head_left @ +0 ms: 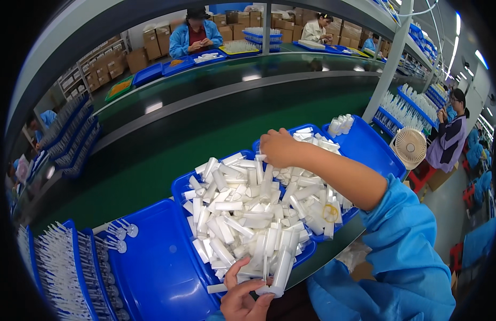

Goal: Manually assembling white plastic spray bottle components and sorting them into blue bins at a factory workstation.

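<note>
My left hand (244,297), at the lower middle, is closed round the lower end of a translucent white plastic tube (282,270) with a flat white base. The tube leans up over the near blue tray (178,188), which is heaped with short white plastic pieces (229,206). My right hand (280,148) reaches over the second blue tray (346,215), also full of white pieces. Its fingers are curled down at that tray's far left edge; a white bit shows by the fingertips, but what they grip is mostly hidden. A yellow ring (330,213) lies on the pieces there.
At left, a blue tray (157,267) holds a few white disc-ended stems (119,230), beside stacked trays of white sticks (58,267). On the right, another blue tray (371,150) carries several upright tubes (341,124); a fan (409,147) stands beyond. A green conveyor (216,123) runs behind; co-workers sit across it.
</note>
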The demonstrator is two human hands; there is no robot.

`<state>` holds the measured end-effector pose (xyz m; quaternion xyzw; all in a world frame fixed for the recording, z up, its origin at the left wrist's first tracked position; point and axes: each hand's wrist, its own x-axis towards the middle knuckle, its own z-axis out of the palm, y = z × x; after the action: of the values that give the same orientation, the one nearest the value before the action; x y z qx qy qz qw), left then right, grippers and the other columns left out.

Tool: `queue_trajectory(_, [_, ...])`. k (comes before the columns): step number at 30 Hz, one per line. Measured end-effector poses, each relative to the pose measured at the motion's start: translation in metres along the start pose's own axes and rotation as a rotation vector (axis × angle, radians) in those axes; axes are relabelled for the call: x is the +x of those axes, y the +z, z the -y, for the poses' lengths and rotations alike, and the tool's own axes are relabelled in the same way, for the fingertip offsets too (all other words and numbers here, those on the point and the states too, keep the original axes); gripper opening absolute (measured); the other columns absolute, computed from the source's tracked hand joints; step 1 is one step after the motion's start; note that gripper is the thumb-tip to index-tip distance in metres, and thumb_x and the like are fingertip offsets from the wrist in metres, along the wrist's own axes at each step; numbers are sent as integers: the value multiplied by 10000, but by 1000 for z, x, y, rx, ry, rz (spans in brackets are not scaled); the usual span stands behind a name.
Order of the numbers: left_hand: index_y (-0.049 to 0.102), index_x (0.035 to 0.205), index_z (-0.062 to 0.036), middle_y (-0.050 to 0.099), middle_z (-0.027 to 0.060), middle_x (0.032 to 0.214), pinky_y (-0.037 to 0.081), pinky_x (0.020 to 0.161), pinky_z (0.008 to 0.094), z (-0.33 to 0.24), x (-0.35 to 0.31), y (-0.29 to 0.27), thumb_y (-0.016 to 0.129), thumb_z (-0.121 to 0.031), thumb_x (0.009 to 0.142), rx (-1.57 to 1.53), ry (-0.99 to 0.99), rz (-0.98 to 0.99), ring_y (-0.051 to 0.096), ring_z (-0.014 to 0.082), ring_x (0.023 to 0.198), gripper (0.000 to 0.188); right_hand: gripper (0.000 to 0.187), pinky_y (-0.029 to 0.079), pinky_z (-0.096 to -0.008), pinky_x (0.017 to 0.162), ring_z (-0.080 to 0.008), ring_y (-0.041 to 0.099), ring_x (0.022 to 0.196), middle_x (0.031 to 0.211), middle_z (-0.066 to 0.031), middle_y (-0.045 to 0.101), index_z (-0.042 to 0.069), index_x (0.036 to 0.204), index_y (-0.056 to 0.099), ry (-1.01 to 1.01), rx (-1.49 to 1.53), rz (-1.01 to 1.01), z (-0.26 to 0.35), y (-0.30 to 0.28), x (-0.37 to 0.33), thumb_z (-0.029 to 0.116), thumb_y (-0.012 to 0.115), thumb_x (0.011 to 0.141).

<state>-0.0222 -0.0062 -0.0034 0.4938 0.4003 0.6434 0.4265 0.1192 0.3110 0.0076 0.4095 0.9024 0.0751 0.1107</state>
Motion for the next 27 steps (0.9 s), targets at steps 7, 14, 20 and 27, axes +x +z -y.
queue_trajectory(7, [613, 850, -35, 607, 111, 906, 327, 923, 442, 2, 10, -3, 655, 23, 688, 293, 208, 72, 527, 285, 955, 177, 262, 428, -313, 729, -198, 555, 841, 926, -77, 572, 86, 1075, 610, -272, 917, -338, 22, -25, -94, 109, 574, 817])
queue_trajectory(14, [653, 762, -61, 628, 72, 741, 315, 902, 445, -4, 11, 10, 681, -7, 654, 298, 169, 109, 572, 227, 762, 124, 372, 401, -212, 641, -69, 513, 810, 914, -33, 560, -2, 1161, 518, -128, 2054, 152, 62, -32, -154, 51, 618, 807])
queue_trajectory(20, [652, 766, -65, 631, 71, 733, 319, 886, 427, -3, 12, 12, 670, -3, 659, 355, 213, 116, 573, 226, 751, 125, 395, 315, -195, 559, -45, 407, 668, 927, -23, 515, 9, 1198, 435, -162, 2302, 318, 67, -23, -156, 71, 580, 836])
queue_trajectory(27, [643, 778, -63, 630, 71, 740, 318, 883, 409, -3, 12, 13, 648, 2, 678, 329, 174, 69, 572, 215, 720, 119, 262, 316, -212, 576, -63, 402, 670, 951, -1, 492, 53, 1110, 460, -174, 2344, 415, 63, -19, -158, 73, 529, 859])
